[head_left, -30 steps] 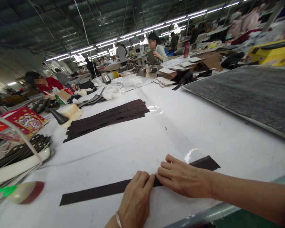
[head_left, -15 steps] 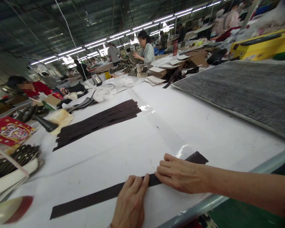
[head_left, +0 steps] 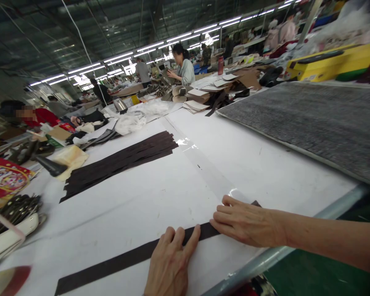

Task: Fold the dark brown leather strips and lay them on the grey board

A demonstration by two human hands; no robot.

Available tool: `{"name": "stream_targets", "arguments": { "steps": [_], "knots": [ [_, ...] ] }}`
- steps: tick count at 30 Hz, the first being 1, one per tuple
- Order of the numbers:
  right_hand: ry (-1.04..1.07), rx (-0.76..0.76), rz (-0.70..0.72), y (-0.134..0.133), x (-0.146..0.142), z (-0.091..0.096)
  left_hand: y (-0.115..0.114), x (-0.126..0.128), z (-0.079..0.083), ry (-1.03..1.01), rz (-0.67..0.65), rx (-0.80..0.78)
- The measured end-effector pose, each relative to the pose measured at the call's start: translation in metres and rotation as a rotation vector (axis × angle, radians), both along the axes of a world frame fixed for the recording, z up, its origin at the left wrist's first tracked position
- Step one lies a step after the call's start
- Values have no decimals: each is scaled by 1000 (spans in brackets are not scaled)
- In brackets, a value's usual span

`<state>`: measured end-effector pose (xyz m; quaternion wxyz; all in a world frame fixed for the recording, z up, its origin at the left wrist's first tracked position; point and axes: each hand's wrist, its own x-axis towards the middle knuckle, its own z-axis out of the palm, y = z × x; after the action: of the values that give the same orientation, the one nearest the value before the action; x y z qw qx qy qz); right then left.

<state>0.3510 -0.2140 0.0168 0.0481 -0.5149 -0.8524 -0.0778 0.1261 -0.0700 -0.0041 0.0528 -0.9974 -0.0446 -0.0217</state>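
Observation:
A long dark brown strip (head_left: pixel 111 265) lies flat on the white table (head_left: pixel 160 193) near its front edge. My left hand (head_left: pixel 171 263) rests on the strip's middle, fingers stretched flat and pressed down. My right hand (head_left: pixel 248 224) lies flat on the strip's right end, fingers extended and together, covering most of that end. A row of the same dark strips (head_left: pixel 120 160) lies side by side farther back on the table.
A grey textured mat (head_left: pixel 311 119) covers the right side. A clear tape band (head_left: pixel 203 168) runs across the table. A white tray of dark pieces (head_left: pixel 9 213) sits at the left. Piles of cut parts (head_left: pixel 203 96) and several seated workers are at the far end.
The camera has shifted, so the strip sits lower and more to the left in view. My right hand slid toward the strip's right end and covers more of it. Both hands stay flat.

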Motion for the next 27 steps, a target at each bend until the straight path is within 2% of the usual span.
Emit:
{"name": "stream_targets", "arguments": {
  "steps": [5,10,13,17,23,27],
  "knots": [
    [-10,-17,-22,-8,8,4,1,-2,0,-10,4,34],
    [-32,21,-22,-13,12,3,-10,9,10,-72,86,-11],
    [-37,33,-26,-15,11,3,-25,29,13,-137,24,-139],
    [-33,63,-33,-16,10,2,-39,51,8,-92,-37,-321],
    [-49,54,-31,-22,17,-2,-32,46,-11,-169,-159,-202],
    [-18,44,-39,-31,25,-5,-29,43,-17,-166,-178,-133]
  ]
}}
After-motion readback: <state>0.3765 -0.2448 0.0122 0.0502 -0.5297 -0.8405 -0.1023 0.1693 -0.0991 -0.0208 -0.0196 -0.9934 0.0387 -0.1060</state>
